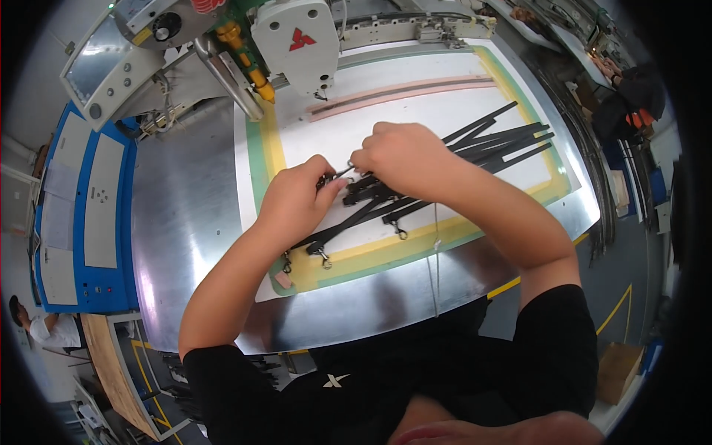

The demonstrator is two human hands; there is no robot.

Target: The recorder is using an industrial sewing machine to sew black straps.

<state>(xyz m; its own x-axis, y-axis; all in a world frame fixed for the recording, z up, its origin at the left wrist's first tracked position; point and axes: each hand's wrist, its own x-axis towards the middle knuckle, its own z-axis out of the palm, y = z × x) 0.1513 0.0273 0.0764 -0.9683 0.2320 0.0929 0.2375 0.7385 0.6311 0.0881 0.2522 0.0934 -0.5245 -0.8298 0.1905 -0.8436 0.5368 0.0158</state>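
Your left hand [297, 199] and right hand [400, 156] both pinch one black strap [354, 194] by its metal clip, atop the strap pile [475, 144] on the white board [386, 96]; approx. all straps still loose, none under the sewing head [297, 41]; work looks early.

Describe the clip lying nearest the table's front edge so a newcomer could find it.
Start at the white board with the yellow-green border on the steel table. Follow the black straps from the hands toward the near border. The metal clip lies on the yellow band by the left forearm, lower than the other clip.
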